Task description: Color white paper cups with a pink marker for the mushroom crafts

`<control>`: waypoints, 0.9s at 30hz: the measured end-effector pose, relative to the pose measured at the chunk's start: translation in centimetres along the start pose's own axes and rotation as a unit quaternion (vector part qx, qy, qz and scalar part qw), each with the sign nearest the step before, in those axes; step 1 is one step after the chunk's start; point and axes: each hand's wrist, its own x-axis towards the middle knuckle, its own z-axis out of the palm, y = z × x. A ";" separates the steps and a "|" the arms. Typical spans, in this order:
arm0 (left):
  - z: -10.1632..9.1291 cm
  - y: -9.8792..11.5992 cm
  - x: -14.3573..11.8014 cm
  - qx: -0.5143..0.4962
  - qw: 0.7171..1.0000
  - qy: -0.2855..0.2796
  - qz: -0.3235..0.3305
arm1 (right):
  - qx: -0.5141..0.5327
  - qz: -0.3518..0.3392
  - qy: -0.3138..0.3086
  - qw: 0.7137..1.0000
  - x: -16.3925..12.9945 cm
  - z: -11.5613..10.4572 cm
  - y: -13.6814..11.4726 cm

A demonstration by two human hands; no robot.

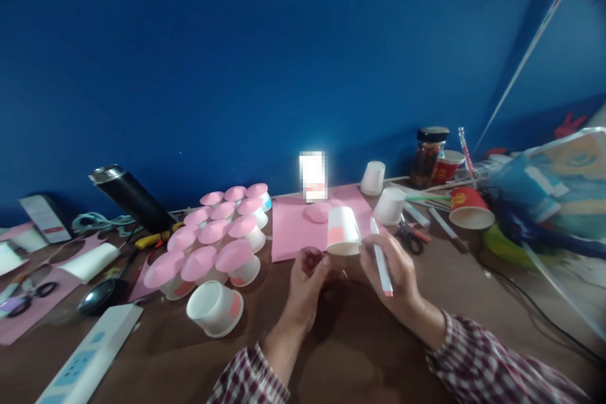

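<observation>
My right hand (391, 265) is closed round a white marker pen (381, 262) with a pinkish-red end towards me. Its fingertips meet the lower right rim of an upside-down white paper cup (350, 227), which carries a salmon-pink patch. Curled at the cup's lower left, my left hand (305, 281) has thumb and fingers close together; what they pinch, if anything, I cannot make out. Behind the cup lie pink paper sheets (293, 233) with a pink disc (317, 212) on them. Another white paper cup with a patch (215, 308) stands upright to the left.
Several cups topped with pink paper cones (213, 231) stand in rows at left. A power strip (89, 353), computer mouse (101, 295) and black flask (132, 199) are further left. Rightward are white cups (389, 206), scissors (411, 240), a jar (428, 154) and a red cup (468, 208).
</observation>
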 end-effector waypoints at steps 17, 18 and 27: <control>0.4 0.5 0.1 -0.262 0.955 -0.023 -0.136 | -0.068 -0.183 -0.115 0.974 -0.4 0.9 0.7; 0.5 0.7 0.2 -0.271 0.953 -0.019 -0.136 | -0.072 -0.190 -0.116 0.972 -0.4 0.9 0.8; 0.3 1.0 0.2 -0.305 0.939 0.007 -0.160 | -0.076 -0.215 -0.109 0.967 -0.1 0.9 1.0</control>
